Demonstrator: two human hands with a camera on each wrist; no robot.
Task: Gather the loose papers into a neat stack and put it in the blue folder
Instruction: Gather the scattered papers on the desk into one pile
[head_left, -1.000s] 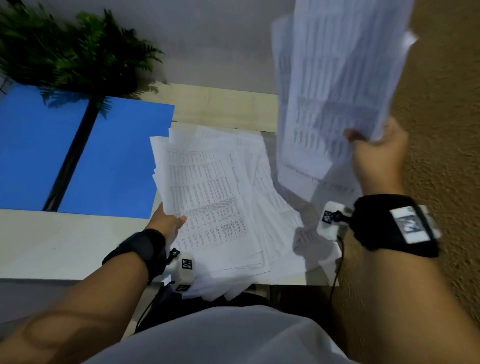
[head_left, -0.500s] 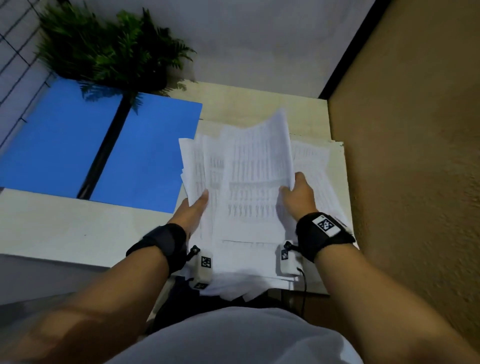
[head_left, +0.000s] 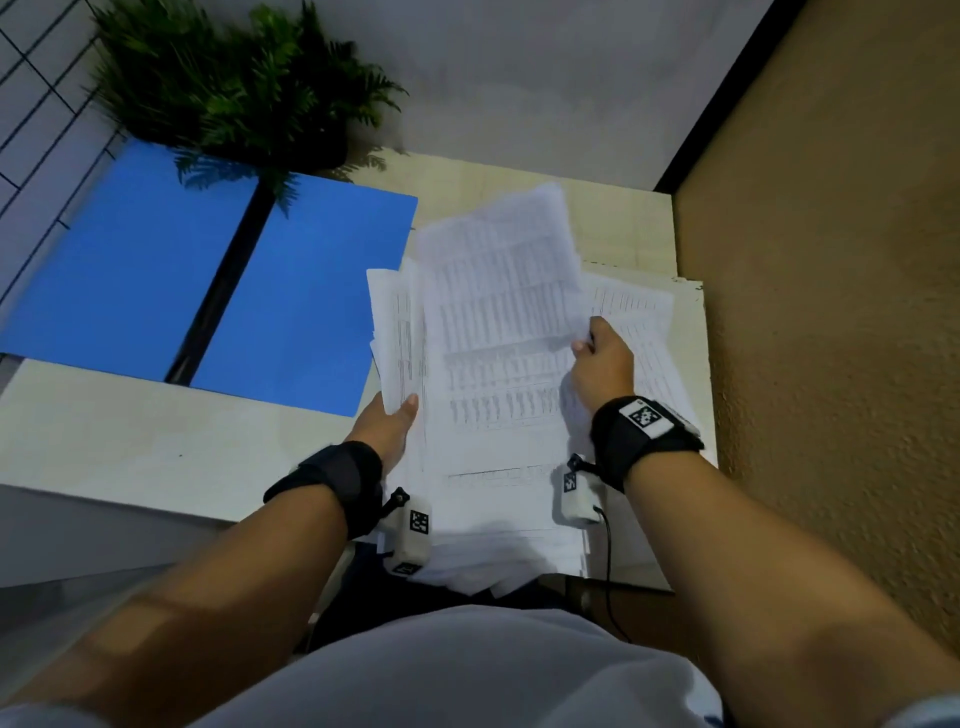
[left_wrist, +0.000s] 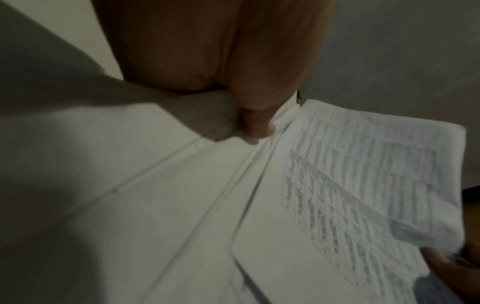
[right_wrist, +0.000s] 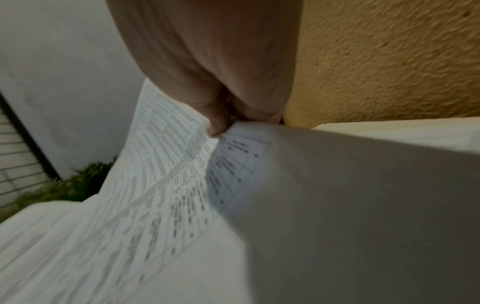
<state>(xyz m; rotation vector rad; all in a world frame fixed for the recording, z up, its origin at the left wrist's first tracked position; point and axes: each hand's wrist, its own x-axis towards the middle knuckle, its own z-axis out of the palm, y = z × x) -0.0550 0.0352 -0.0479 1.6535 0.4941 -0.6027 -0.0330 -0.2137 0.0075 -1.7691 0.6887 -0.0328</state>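
Observation:
A loose pile of printed papers (head_left: 498, 332) lies on the right part of the table, with its near edge hanging over the front. The blue folder (head_left: 311, 301) lies open and flat to the left of the pile, its black spine running down the middle. My left hand (head_left: 392, 423) grips the pile's left edge, thumb (left_wrist: 257, 123) on top and the fingers hidden beneath. My right hand (head_left: 597, 353) pinches the right edge of the top sheets (right_wrist: 166, 164), which curve up slightly above the rest.
A green potted fern (head_left: 234, 88) stands at the folder's far edge, its fronds over the blue cover. A rough tan wall (head_left: 831, 312) runs close along the table's right side. Bare pale tabletop (head_left: 130, 431) shows in front of the folder.
My right hand has brought the raised bundle of sheets down onto the pile and now holds its right edge. My left hand has stayed at the pile's left edge.

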